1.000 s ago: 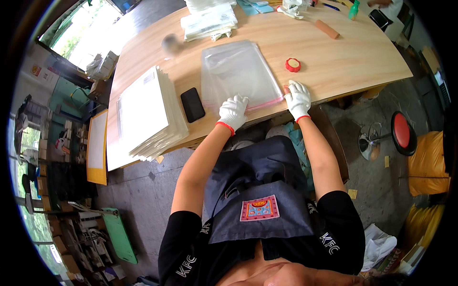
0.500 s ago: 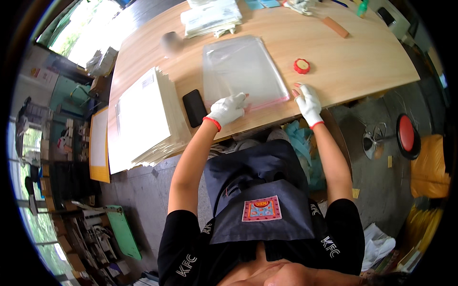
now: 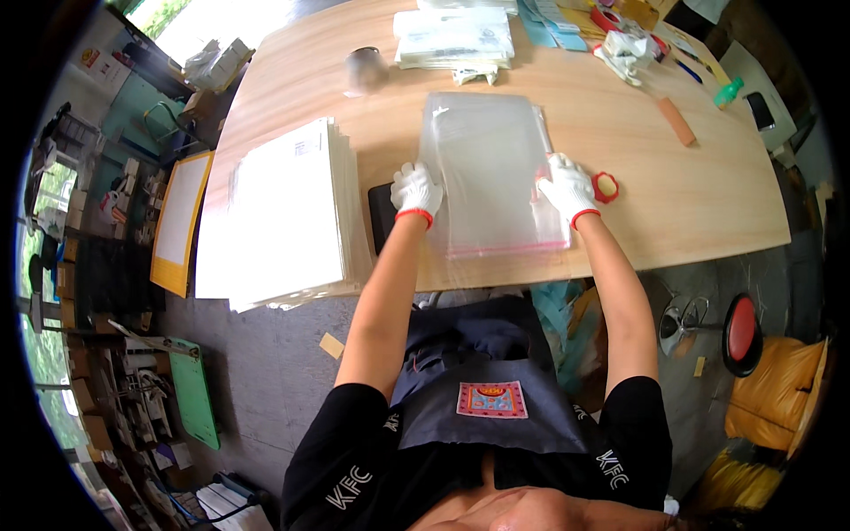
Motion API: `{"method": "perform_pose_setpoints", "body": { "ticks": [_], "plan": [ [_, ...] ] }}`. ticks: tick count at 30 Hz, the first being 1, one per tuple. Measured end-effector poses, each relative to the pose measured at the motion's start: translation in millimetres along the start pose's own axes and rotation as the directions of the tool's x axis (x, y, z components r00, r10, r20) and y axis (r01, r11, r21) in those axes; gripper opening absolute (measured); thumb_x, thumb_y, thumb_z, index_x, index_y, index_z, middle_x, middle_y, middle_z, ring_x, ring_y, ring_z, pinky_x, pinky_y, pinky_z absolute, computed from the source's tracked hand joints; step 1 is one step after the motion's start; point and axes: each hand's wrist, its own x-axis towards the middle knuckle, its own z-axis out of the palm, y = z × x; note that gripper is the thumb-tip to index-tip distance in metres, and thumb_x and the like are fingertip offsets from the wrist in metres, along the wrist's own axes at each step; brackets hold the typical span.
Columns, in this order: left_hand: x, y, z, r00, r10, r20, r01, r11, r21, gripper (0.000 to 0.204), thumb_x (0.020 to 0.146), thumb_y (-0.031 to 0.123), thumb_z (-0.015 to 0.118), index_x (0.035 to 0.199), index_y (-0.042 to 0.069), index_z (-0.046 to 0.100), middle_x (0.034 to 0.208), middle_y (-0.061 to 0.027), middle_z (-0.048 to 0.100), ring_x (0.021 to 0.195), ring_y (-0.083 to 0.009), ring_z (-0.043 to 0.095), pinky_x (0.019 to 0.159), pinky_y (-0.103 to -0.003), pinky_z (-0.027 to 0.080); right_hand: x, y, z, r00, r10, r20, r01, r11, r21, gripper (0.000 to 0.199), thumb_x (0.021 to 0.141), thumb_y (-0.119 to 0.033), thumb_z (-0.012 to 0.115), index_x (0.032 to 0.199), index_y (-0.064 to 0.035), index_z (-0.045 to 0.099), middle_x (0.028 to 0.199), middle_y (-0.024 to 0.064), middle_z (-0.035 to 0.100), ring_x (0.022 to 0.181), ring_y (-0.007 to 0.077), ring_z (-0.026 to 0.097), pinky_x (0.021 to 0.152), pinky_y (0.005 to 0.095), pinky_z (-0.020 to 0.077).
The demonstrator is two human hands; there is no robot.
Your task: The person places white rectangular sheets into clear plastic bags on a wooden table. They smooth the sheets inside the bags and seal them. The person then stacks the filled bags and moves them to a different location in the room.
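Note:
A stack of clear plastic bags (image 3: 487,168), with a pink strip along its near edge, lies flat on the wooden table. Both my hands wear white gloves with red cuffs. At the stack's left side, my left hand (image 3: 416,188) is closed with bent fingers against the edge. Opposite it, my right hand (image 3: 567,188) grips the right edge, its thumb side over the plastic. A black phone (image 3: 381,217) lies partly hidden by my left hand. Just right of my right hand sits a red scalloped ring of tape (image 3: 606,187).
A tall stack of white sheets (image 3: 288,212) fills the table's left part. Farther back are a blurred cup (image 3: 366,66), white packets (image 3: 453,40), a crumpled glove (image 3: 626,55), an orange-brown block (image 3: 677,122) and a green bottle (image 3: 729,91). A red-topped stool (image 3: 742,334) stands at right.
My left hand has gone from the stack's near edge to its left side. My right hand has moved from the bare tabletop onto the right edge. The head view has shifted.

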Motion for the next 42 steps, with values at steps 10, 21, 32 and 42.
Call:
{"method": "perform_pose_setpoints", "body": {
  "ticks": [10, 21, 32, 42],
  "plan": [
    [-28, -2, -3, 0.987, -0.009, -0.16, -0.023, 0.98, -0.196, 0.05, 0.069, 0.023, 0.07, 0.115, 0.011, 0.053, 0.117, -0.0071, 0.051, 0.104, -0.0321, 0.052, 0.081, -0.044, 0.048, 164, -92, 26, 0.932, -0.348, 0.098, 0.359, 0.924, -0.133, 0.059, 0.078, -0.044, 0.056, 0.127, -0.0137, 0.047, 0.142, 0.0073, 0.036, 0.129, 0.0266, 0.033, 0.106, 0.0448, 0.0279],
    [-21, 3, -24, 0.992, -0.121, -0.034, 0.105, 0.948, -0.299, 0.042, 0.072, 0.016, 0.067, 0.109, 0.006, 0.052, 0.115, -0.0096, 0.05, 0.099, -0.0339, 0.054, 0.076, -0.046, 0.049, 218, -130, 31, 0.85, -0.516, 0.104, 0.518, 0.855, 0.011, 0.042, 0.08, -0.045, 0.057, 0.111, -0.0161, 0.054, 0.116, 0.0079, 0.052, 0.11, 0.0289, 0.047, 0.093, 0.0417, 0.0402],
    [-54, 9, -36, 0.985, -0.107, 0.137, 0.144, 0.945, -0.293, 0.052, 0.073, 0.016, 0.067, 0.12, 0.01, 0.048, 0.126, -0.011, 0.042, 0.112, -0.0356, 0.046, 0.083, -0.046, 0.046, 148, -139, 37, 0.739, -0.649, 0.18, 0.657, 0.754, 0.02, 0.04, 0.082, -0.042, 0.056, 0.111, -0.0149, 0.054, 0.118, 0.0065, 0.051, 0.112, 0.0267, 0.047, 0.092, 0.0417, 0.0397],
    [-56, 6, -22, 0.976, -0.139, 0.165, 0.178, 0.95, -0.256, 0.053, 0.066, 0.015, 0.071, 0.116, 0.01, 0.051, 0.13, -0.0099, 0.04, 0.113, -0.0366, 0.045, 0.083, -0.047, 0.046, 128, -138, 48, 0.836, -0.547, 0.047, 0.544, 0.837, 0.064, 0.045, 0.078, -0.042, 0.062, 0.114, -0.0163, 0.053, 0.119, 0.0072, 0.051, 0.112, 0.0278, 0.047, 0.092, 0.0459, 0.038]
  ]
}}
